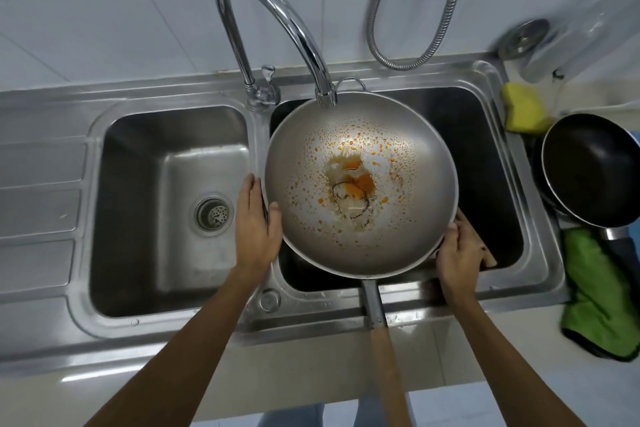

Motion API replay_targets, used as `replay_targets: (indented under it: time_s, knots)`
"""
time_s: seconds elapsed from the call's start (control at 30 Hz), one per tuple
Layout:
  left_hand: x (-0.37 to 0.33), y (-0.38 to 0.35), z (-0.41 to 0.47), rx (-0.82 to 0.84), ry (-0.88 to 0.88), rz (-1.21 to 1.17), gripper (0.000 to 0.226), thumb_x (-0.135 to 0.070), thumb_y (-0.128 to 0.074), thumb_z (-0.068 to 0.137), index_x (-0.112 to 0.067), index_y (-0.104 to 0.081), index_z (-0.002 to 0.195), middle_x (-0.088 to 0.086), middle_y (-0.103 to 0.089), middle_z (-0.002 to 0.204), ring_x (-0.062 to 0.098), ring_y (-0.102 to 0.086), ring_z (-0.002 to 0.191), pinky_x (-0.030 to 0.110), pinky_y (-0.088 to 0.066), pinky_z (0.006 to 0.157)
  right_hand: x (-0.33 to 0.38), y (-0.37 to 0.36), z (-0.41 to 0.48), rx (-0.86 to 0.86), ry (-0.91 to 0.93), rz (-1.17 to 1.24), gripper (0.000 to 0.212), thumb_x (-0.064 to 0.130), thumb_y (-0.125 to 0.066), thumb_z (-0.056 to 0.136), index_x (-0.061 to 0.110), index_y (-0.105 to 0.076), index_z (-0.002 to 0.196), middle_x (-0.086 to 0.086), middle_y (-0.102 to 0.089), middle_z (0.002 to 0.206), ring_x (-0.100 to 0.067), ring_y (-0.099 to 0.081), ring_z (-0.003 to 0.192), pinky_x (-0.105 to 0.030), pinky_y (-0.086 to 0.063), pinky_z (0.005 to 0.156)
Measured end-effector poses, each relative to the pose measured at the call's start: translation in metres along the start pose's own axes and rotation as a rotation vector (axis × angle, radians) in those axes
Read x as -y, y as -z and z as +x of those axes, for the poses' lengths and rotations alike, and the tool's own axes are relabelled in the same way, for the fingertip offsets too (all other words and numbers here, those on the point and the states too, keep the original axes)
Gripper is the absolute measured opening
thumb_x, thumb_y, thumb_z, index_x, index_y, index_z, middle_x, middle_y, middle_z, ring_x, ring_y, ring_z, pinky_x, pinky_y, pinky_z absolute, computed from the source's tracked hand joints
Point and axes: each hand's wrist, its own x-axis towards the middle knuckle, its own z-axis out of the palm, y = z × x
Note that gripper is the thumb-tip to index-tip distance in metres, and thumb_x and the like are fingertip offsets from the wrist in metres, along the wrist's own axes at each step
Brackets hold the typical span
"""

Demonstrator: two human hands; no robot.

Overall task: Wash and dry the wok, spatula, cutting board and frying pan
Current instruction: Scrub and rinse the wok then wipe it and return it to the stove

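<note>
A large steel wok [408, 163] with orange sauce spots and a little water sits over the right sink basin, its wooden handle [386, 367] pointing toward me. My left hand [256, 225] grips the wok's left rim, thumb over the edge. My right hand [457, 260] holds the lower right rim. Something wooden [485, 253], perhaps the cutting board, shows under the wok by my right hand. A black frying pan [592, 170] rests on the counter at the right. The spatula is not in view.
The faucet spout [277, 17] arches over the wok's far rim. The left sink basin [166, 204] has a drain strainer. A yellow sponge [523, 107] and a green cloth [595, 291] lie right of the sink. A metal hose [415, 45] hangs on the tiled wall.
</note>
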Motion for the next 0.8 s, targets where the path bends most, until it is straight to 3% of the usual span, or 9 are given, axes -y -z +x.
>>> replay_targets:
  time_s: [0.13,0.23,0.4,0.5,0.67,0.8]
  knots:
    - [0.004,-0.003,-0.001,-0.019,-0.005,0.010,0.061,-0.036,-0.038,0.103,-0.009,-0.028,0.157,0.004,-0.023,0.165,0.017,-0.020,0.152,0.034,-0.019,0.123,0.004,-0.009,-0.002,-0.086,0.044,-0.138,0.028,0.034,-0.035,0.107,0.018,-0.058,0.110,0.009,-0.060,0.082,-0.006,-0.057,0.069,-0.025,-0.041,0.066]
    - [0.004,-0.003,0.000,-0.028,-0.013,0.016,0.062,-0.037,-0.037,0.103,-0.009,-0.028,0.157,0.005,-0.024,0.165,0.018,-0.021,0.151,0.036,-0.020,0.123,0.005,-0.009,0.000,-0.099,0.073,-0.189,0.034,0.032,-0.036,0.107,0.012,-0.055,0.126,0.005,-0.058,0.093,-0.014,-0.053,0.080,-0.031,-0.039,0.077]
    - [0.002,0.000,0.000,-0.018,-0.010,0.023,0.058,-0.030,-0.047,0.103,-0.007,-0.032,0.155,0.007,-0.026,0.163,0.021,-0.024,0.150,0.043,-0.024,0.123,0.006,-0.006,-0.001,-0.048,0.092,-0.179,0.032,0.032,-0.038,0.107,0.012,-0.054,0.127,-0.001,-0.063,0.101,-0.018,-0.057,0.088,-0.036,-0.044,0.080]
    - [-0.011,0.014,0.016,-0.068,-0.013,0.050,0.061,-0.030,-0.056,0.098,-0.002,-0.039,0.149,0.014,-0.035,0.156,0.026,-0.031,0.145,0.047,-0.028,0.121,0.005,-0.004,-0.001,-0.048,0.098,-0.159,0.031,0.032,-0.040,0.107,0.013,-0.054,0.128,-0.011,-0.068,0.107,-0.031,-0.063,0.096,-0.037,-0.043,0.081]
    - [-0.062,0.048,0.092,-0.169,-0.273,0.137,0.060,-0.021,-0.062,0.095,0.004,-0.042,0.145,0.019,-0.041,0.151,0.030,-0.035,0.142,0.038,-0.027,0.121,0.000,-0.004,0.000,-0.037,0.094,-0.111,0.033,0.035,-0.040,0.106,0.021,-0.053,0.133,-0.013,-0.068,0.114,-0.038,-0.063,0.106,-0.043,-0.043,0.085]
    - [-0.100,0.063,0.148,-0.081,-0.507,0.341,0.066,-0.026,-0.058,0.096,0.002,-0.033,0.151,0.019,-0.034,0.158,0.031,-0.030,0.147,0.033,-0.020,0.122,0.004,-0.002,-0.001,-0.022,0.083,-0.087,0.033,0.034,-0.041,0.106,0.022,-0.053,0.134,-0.014,-0.068,0.117,-0.039,-0.062,0.109,-0.045,-0.044,0.089]
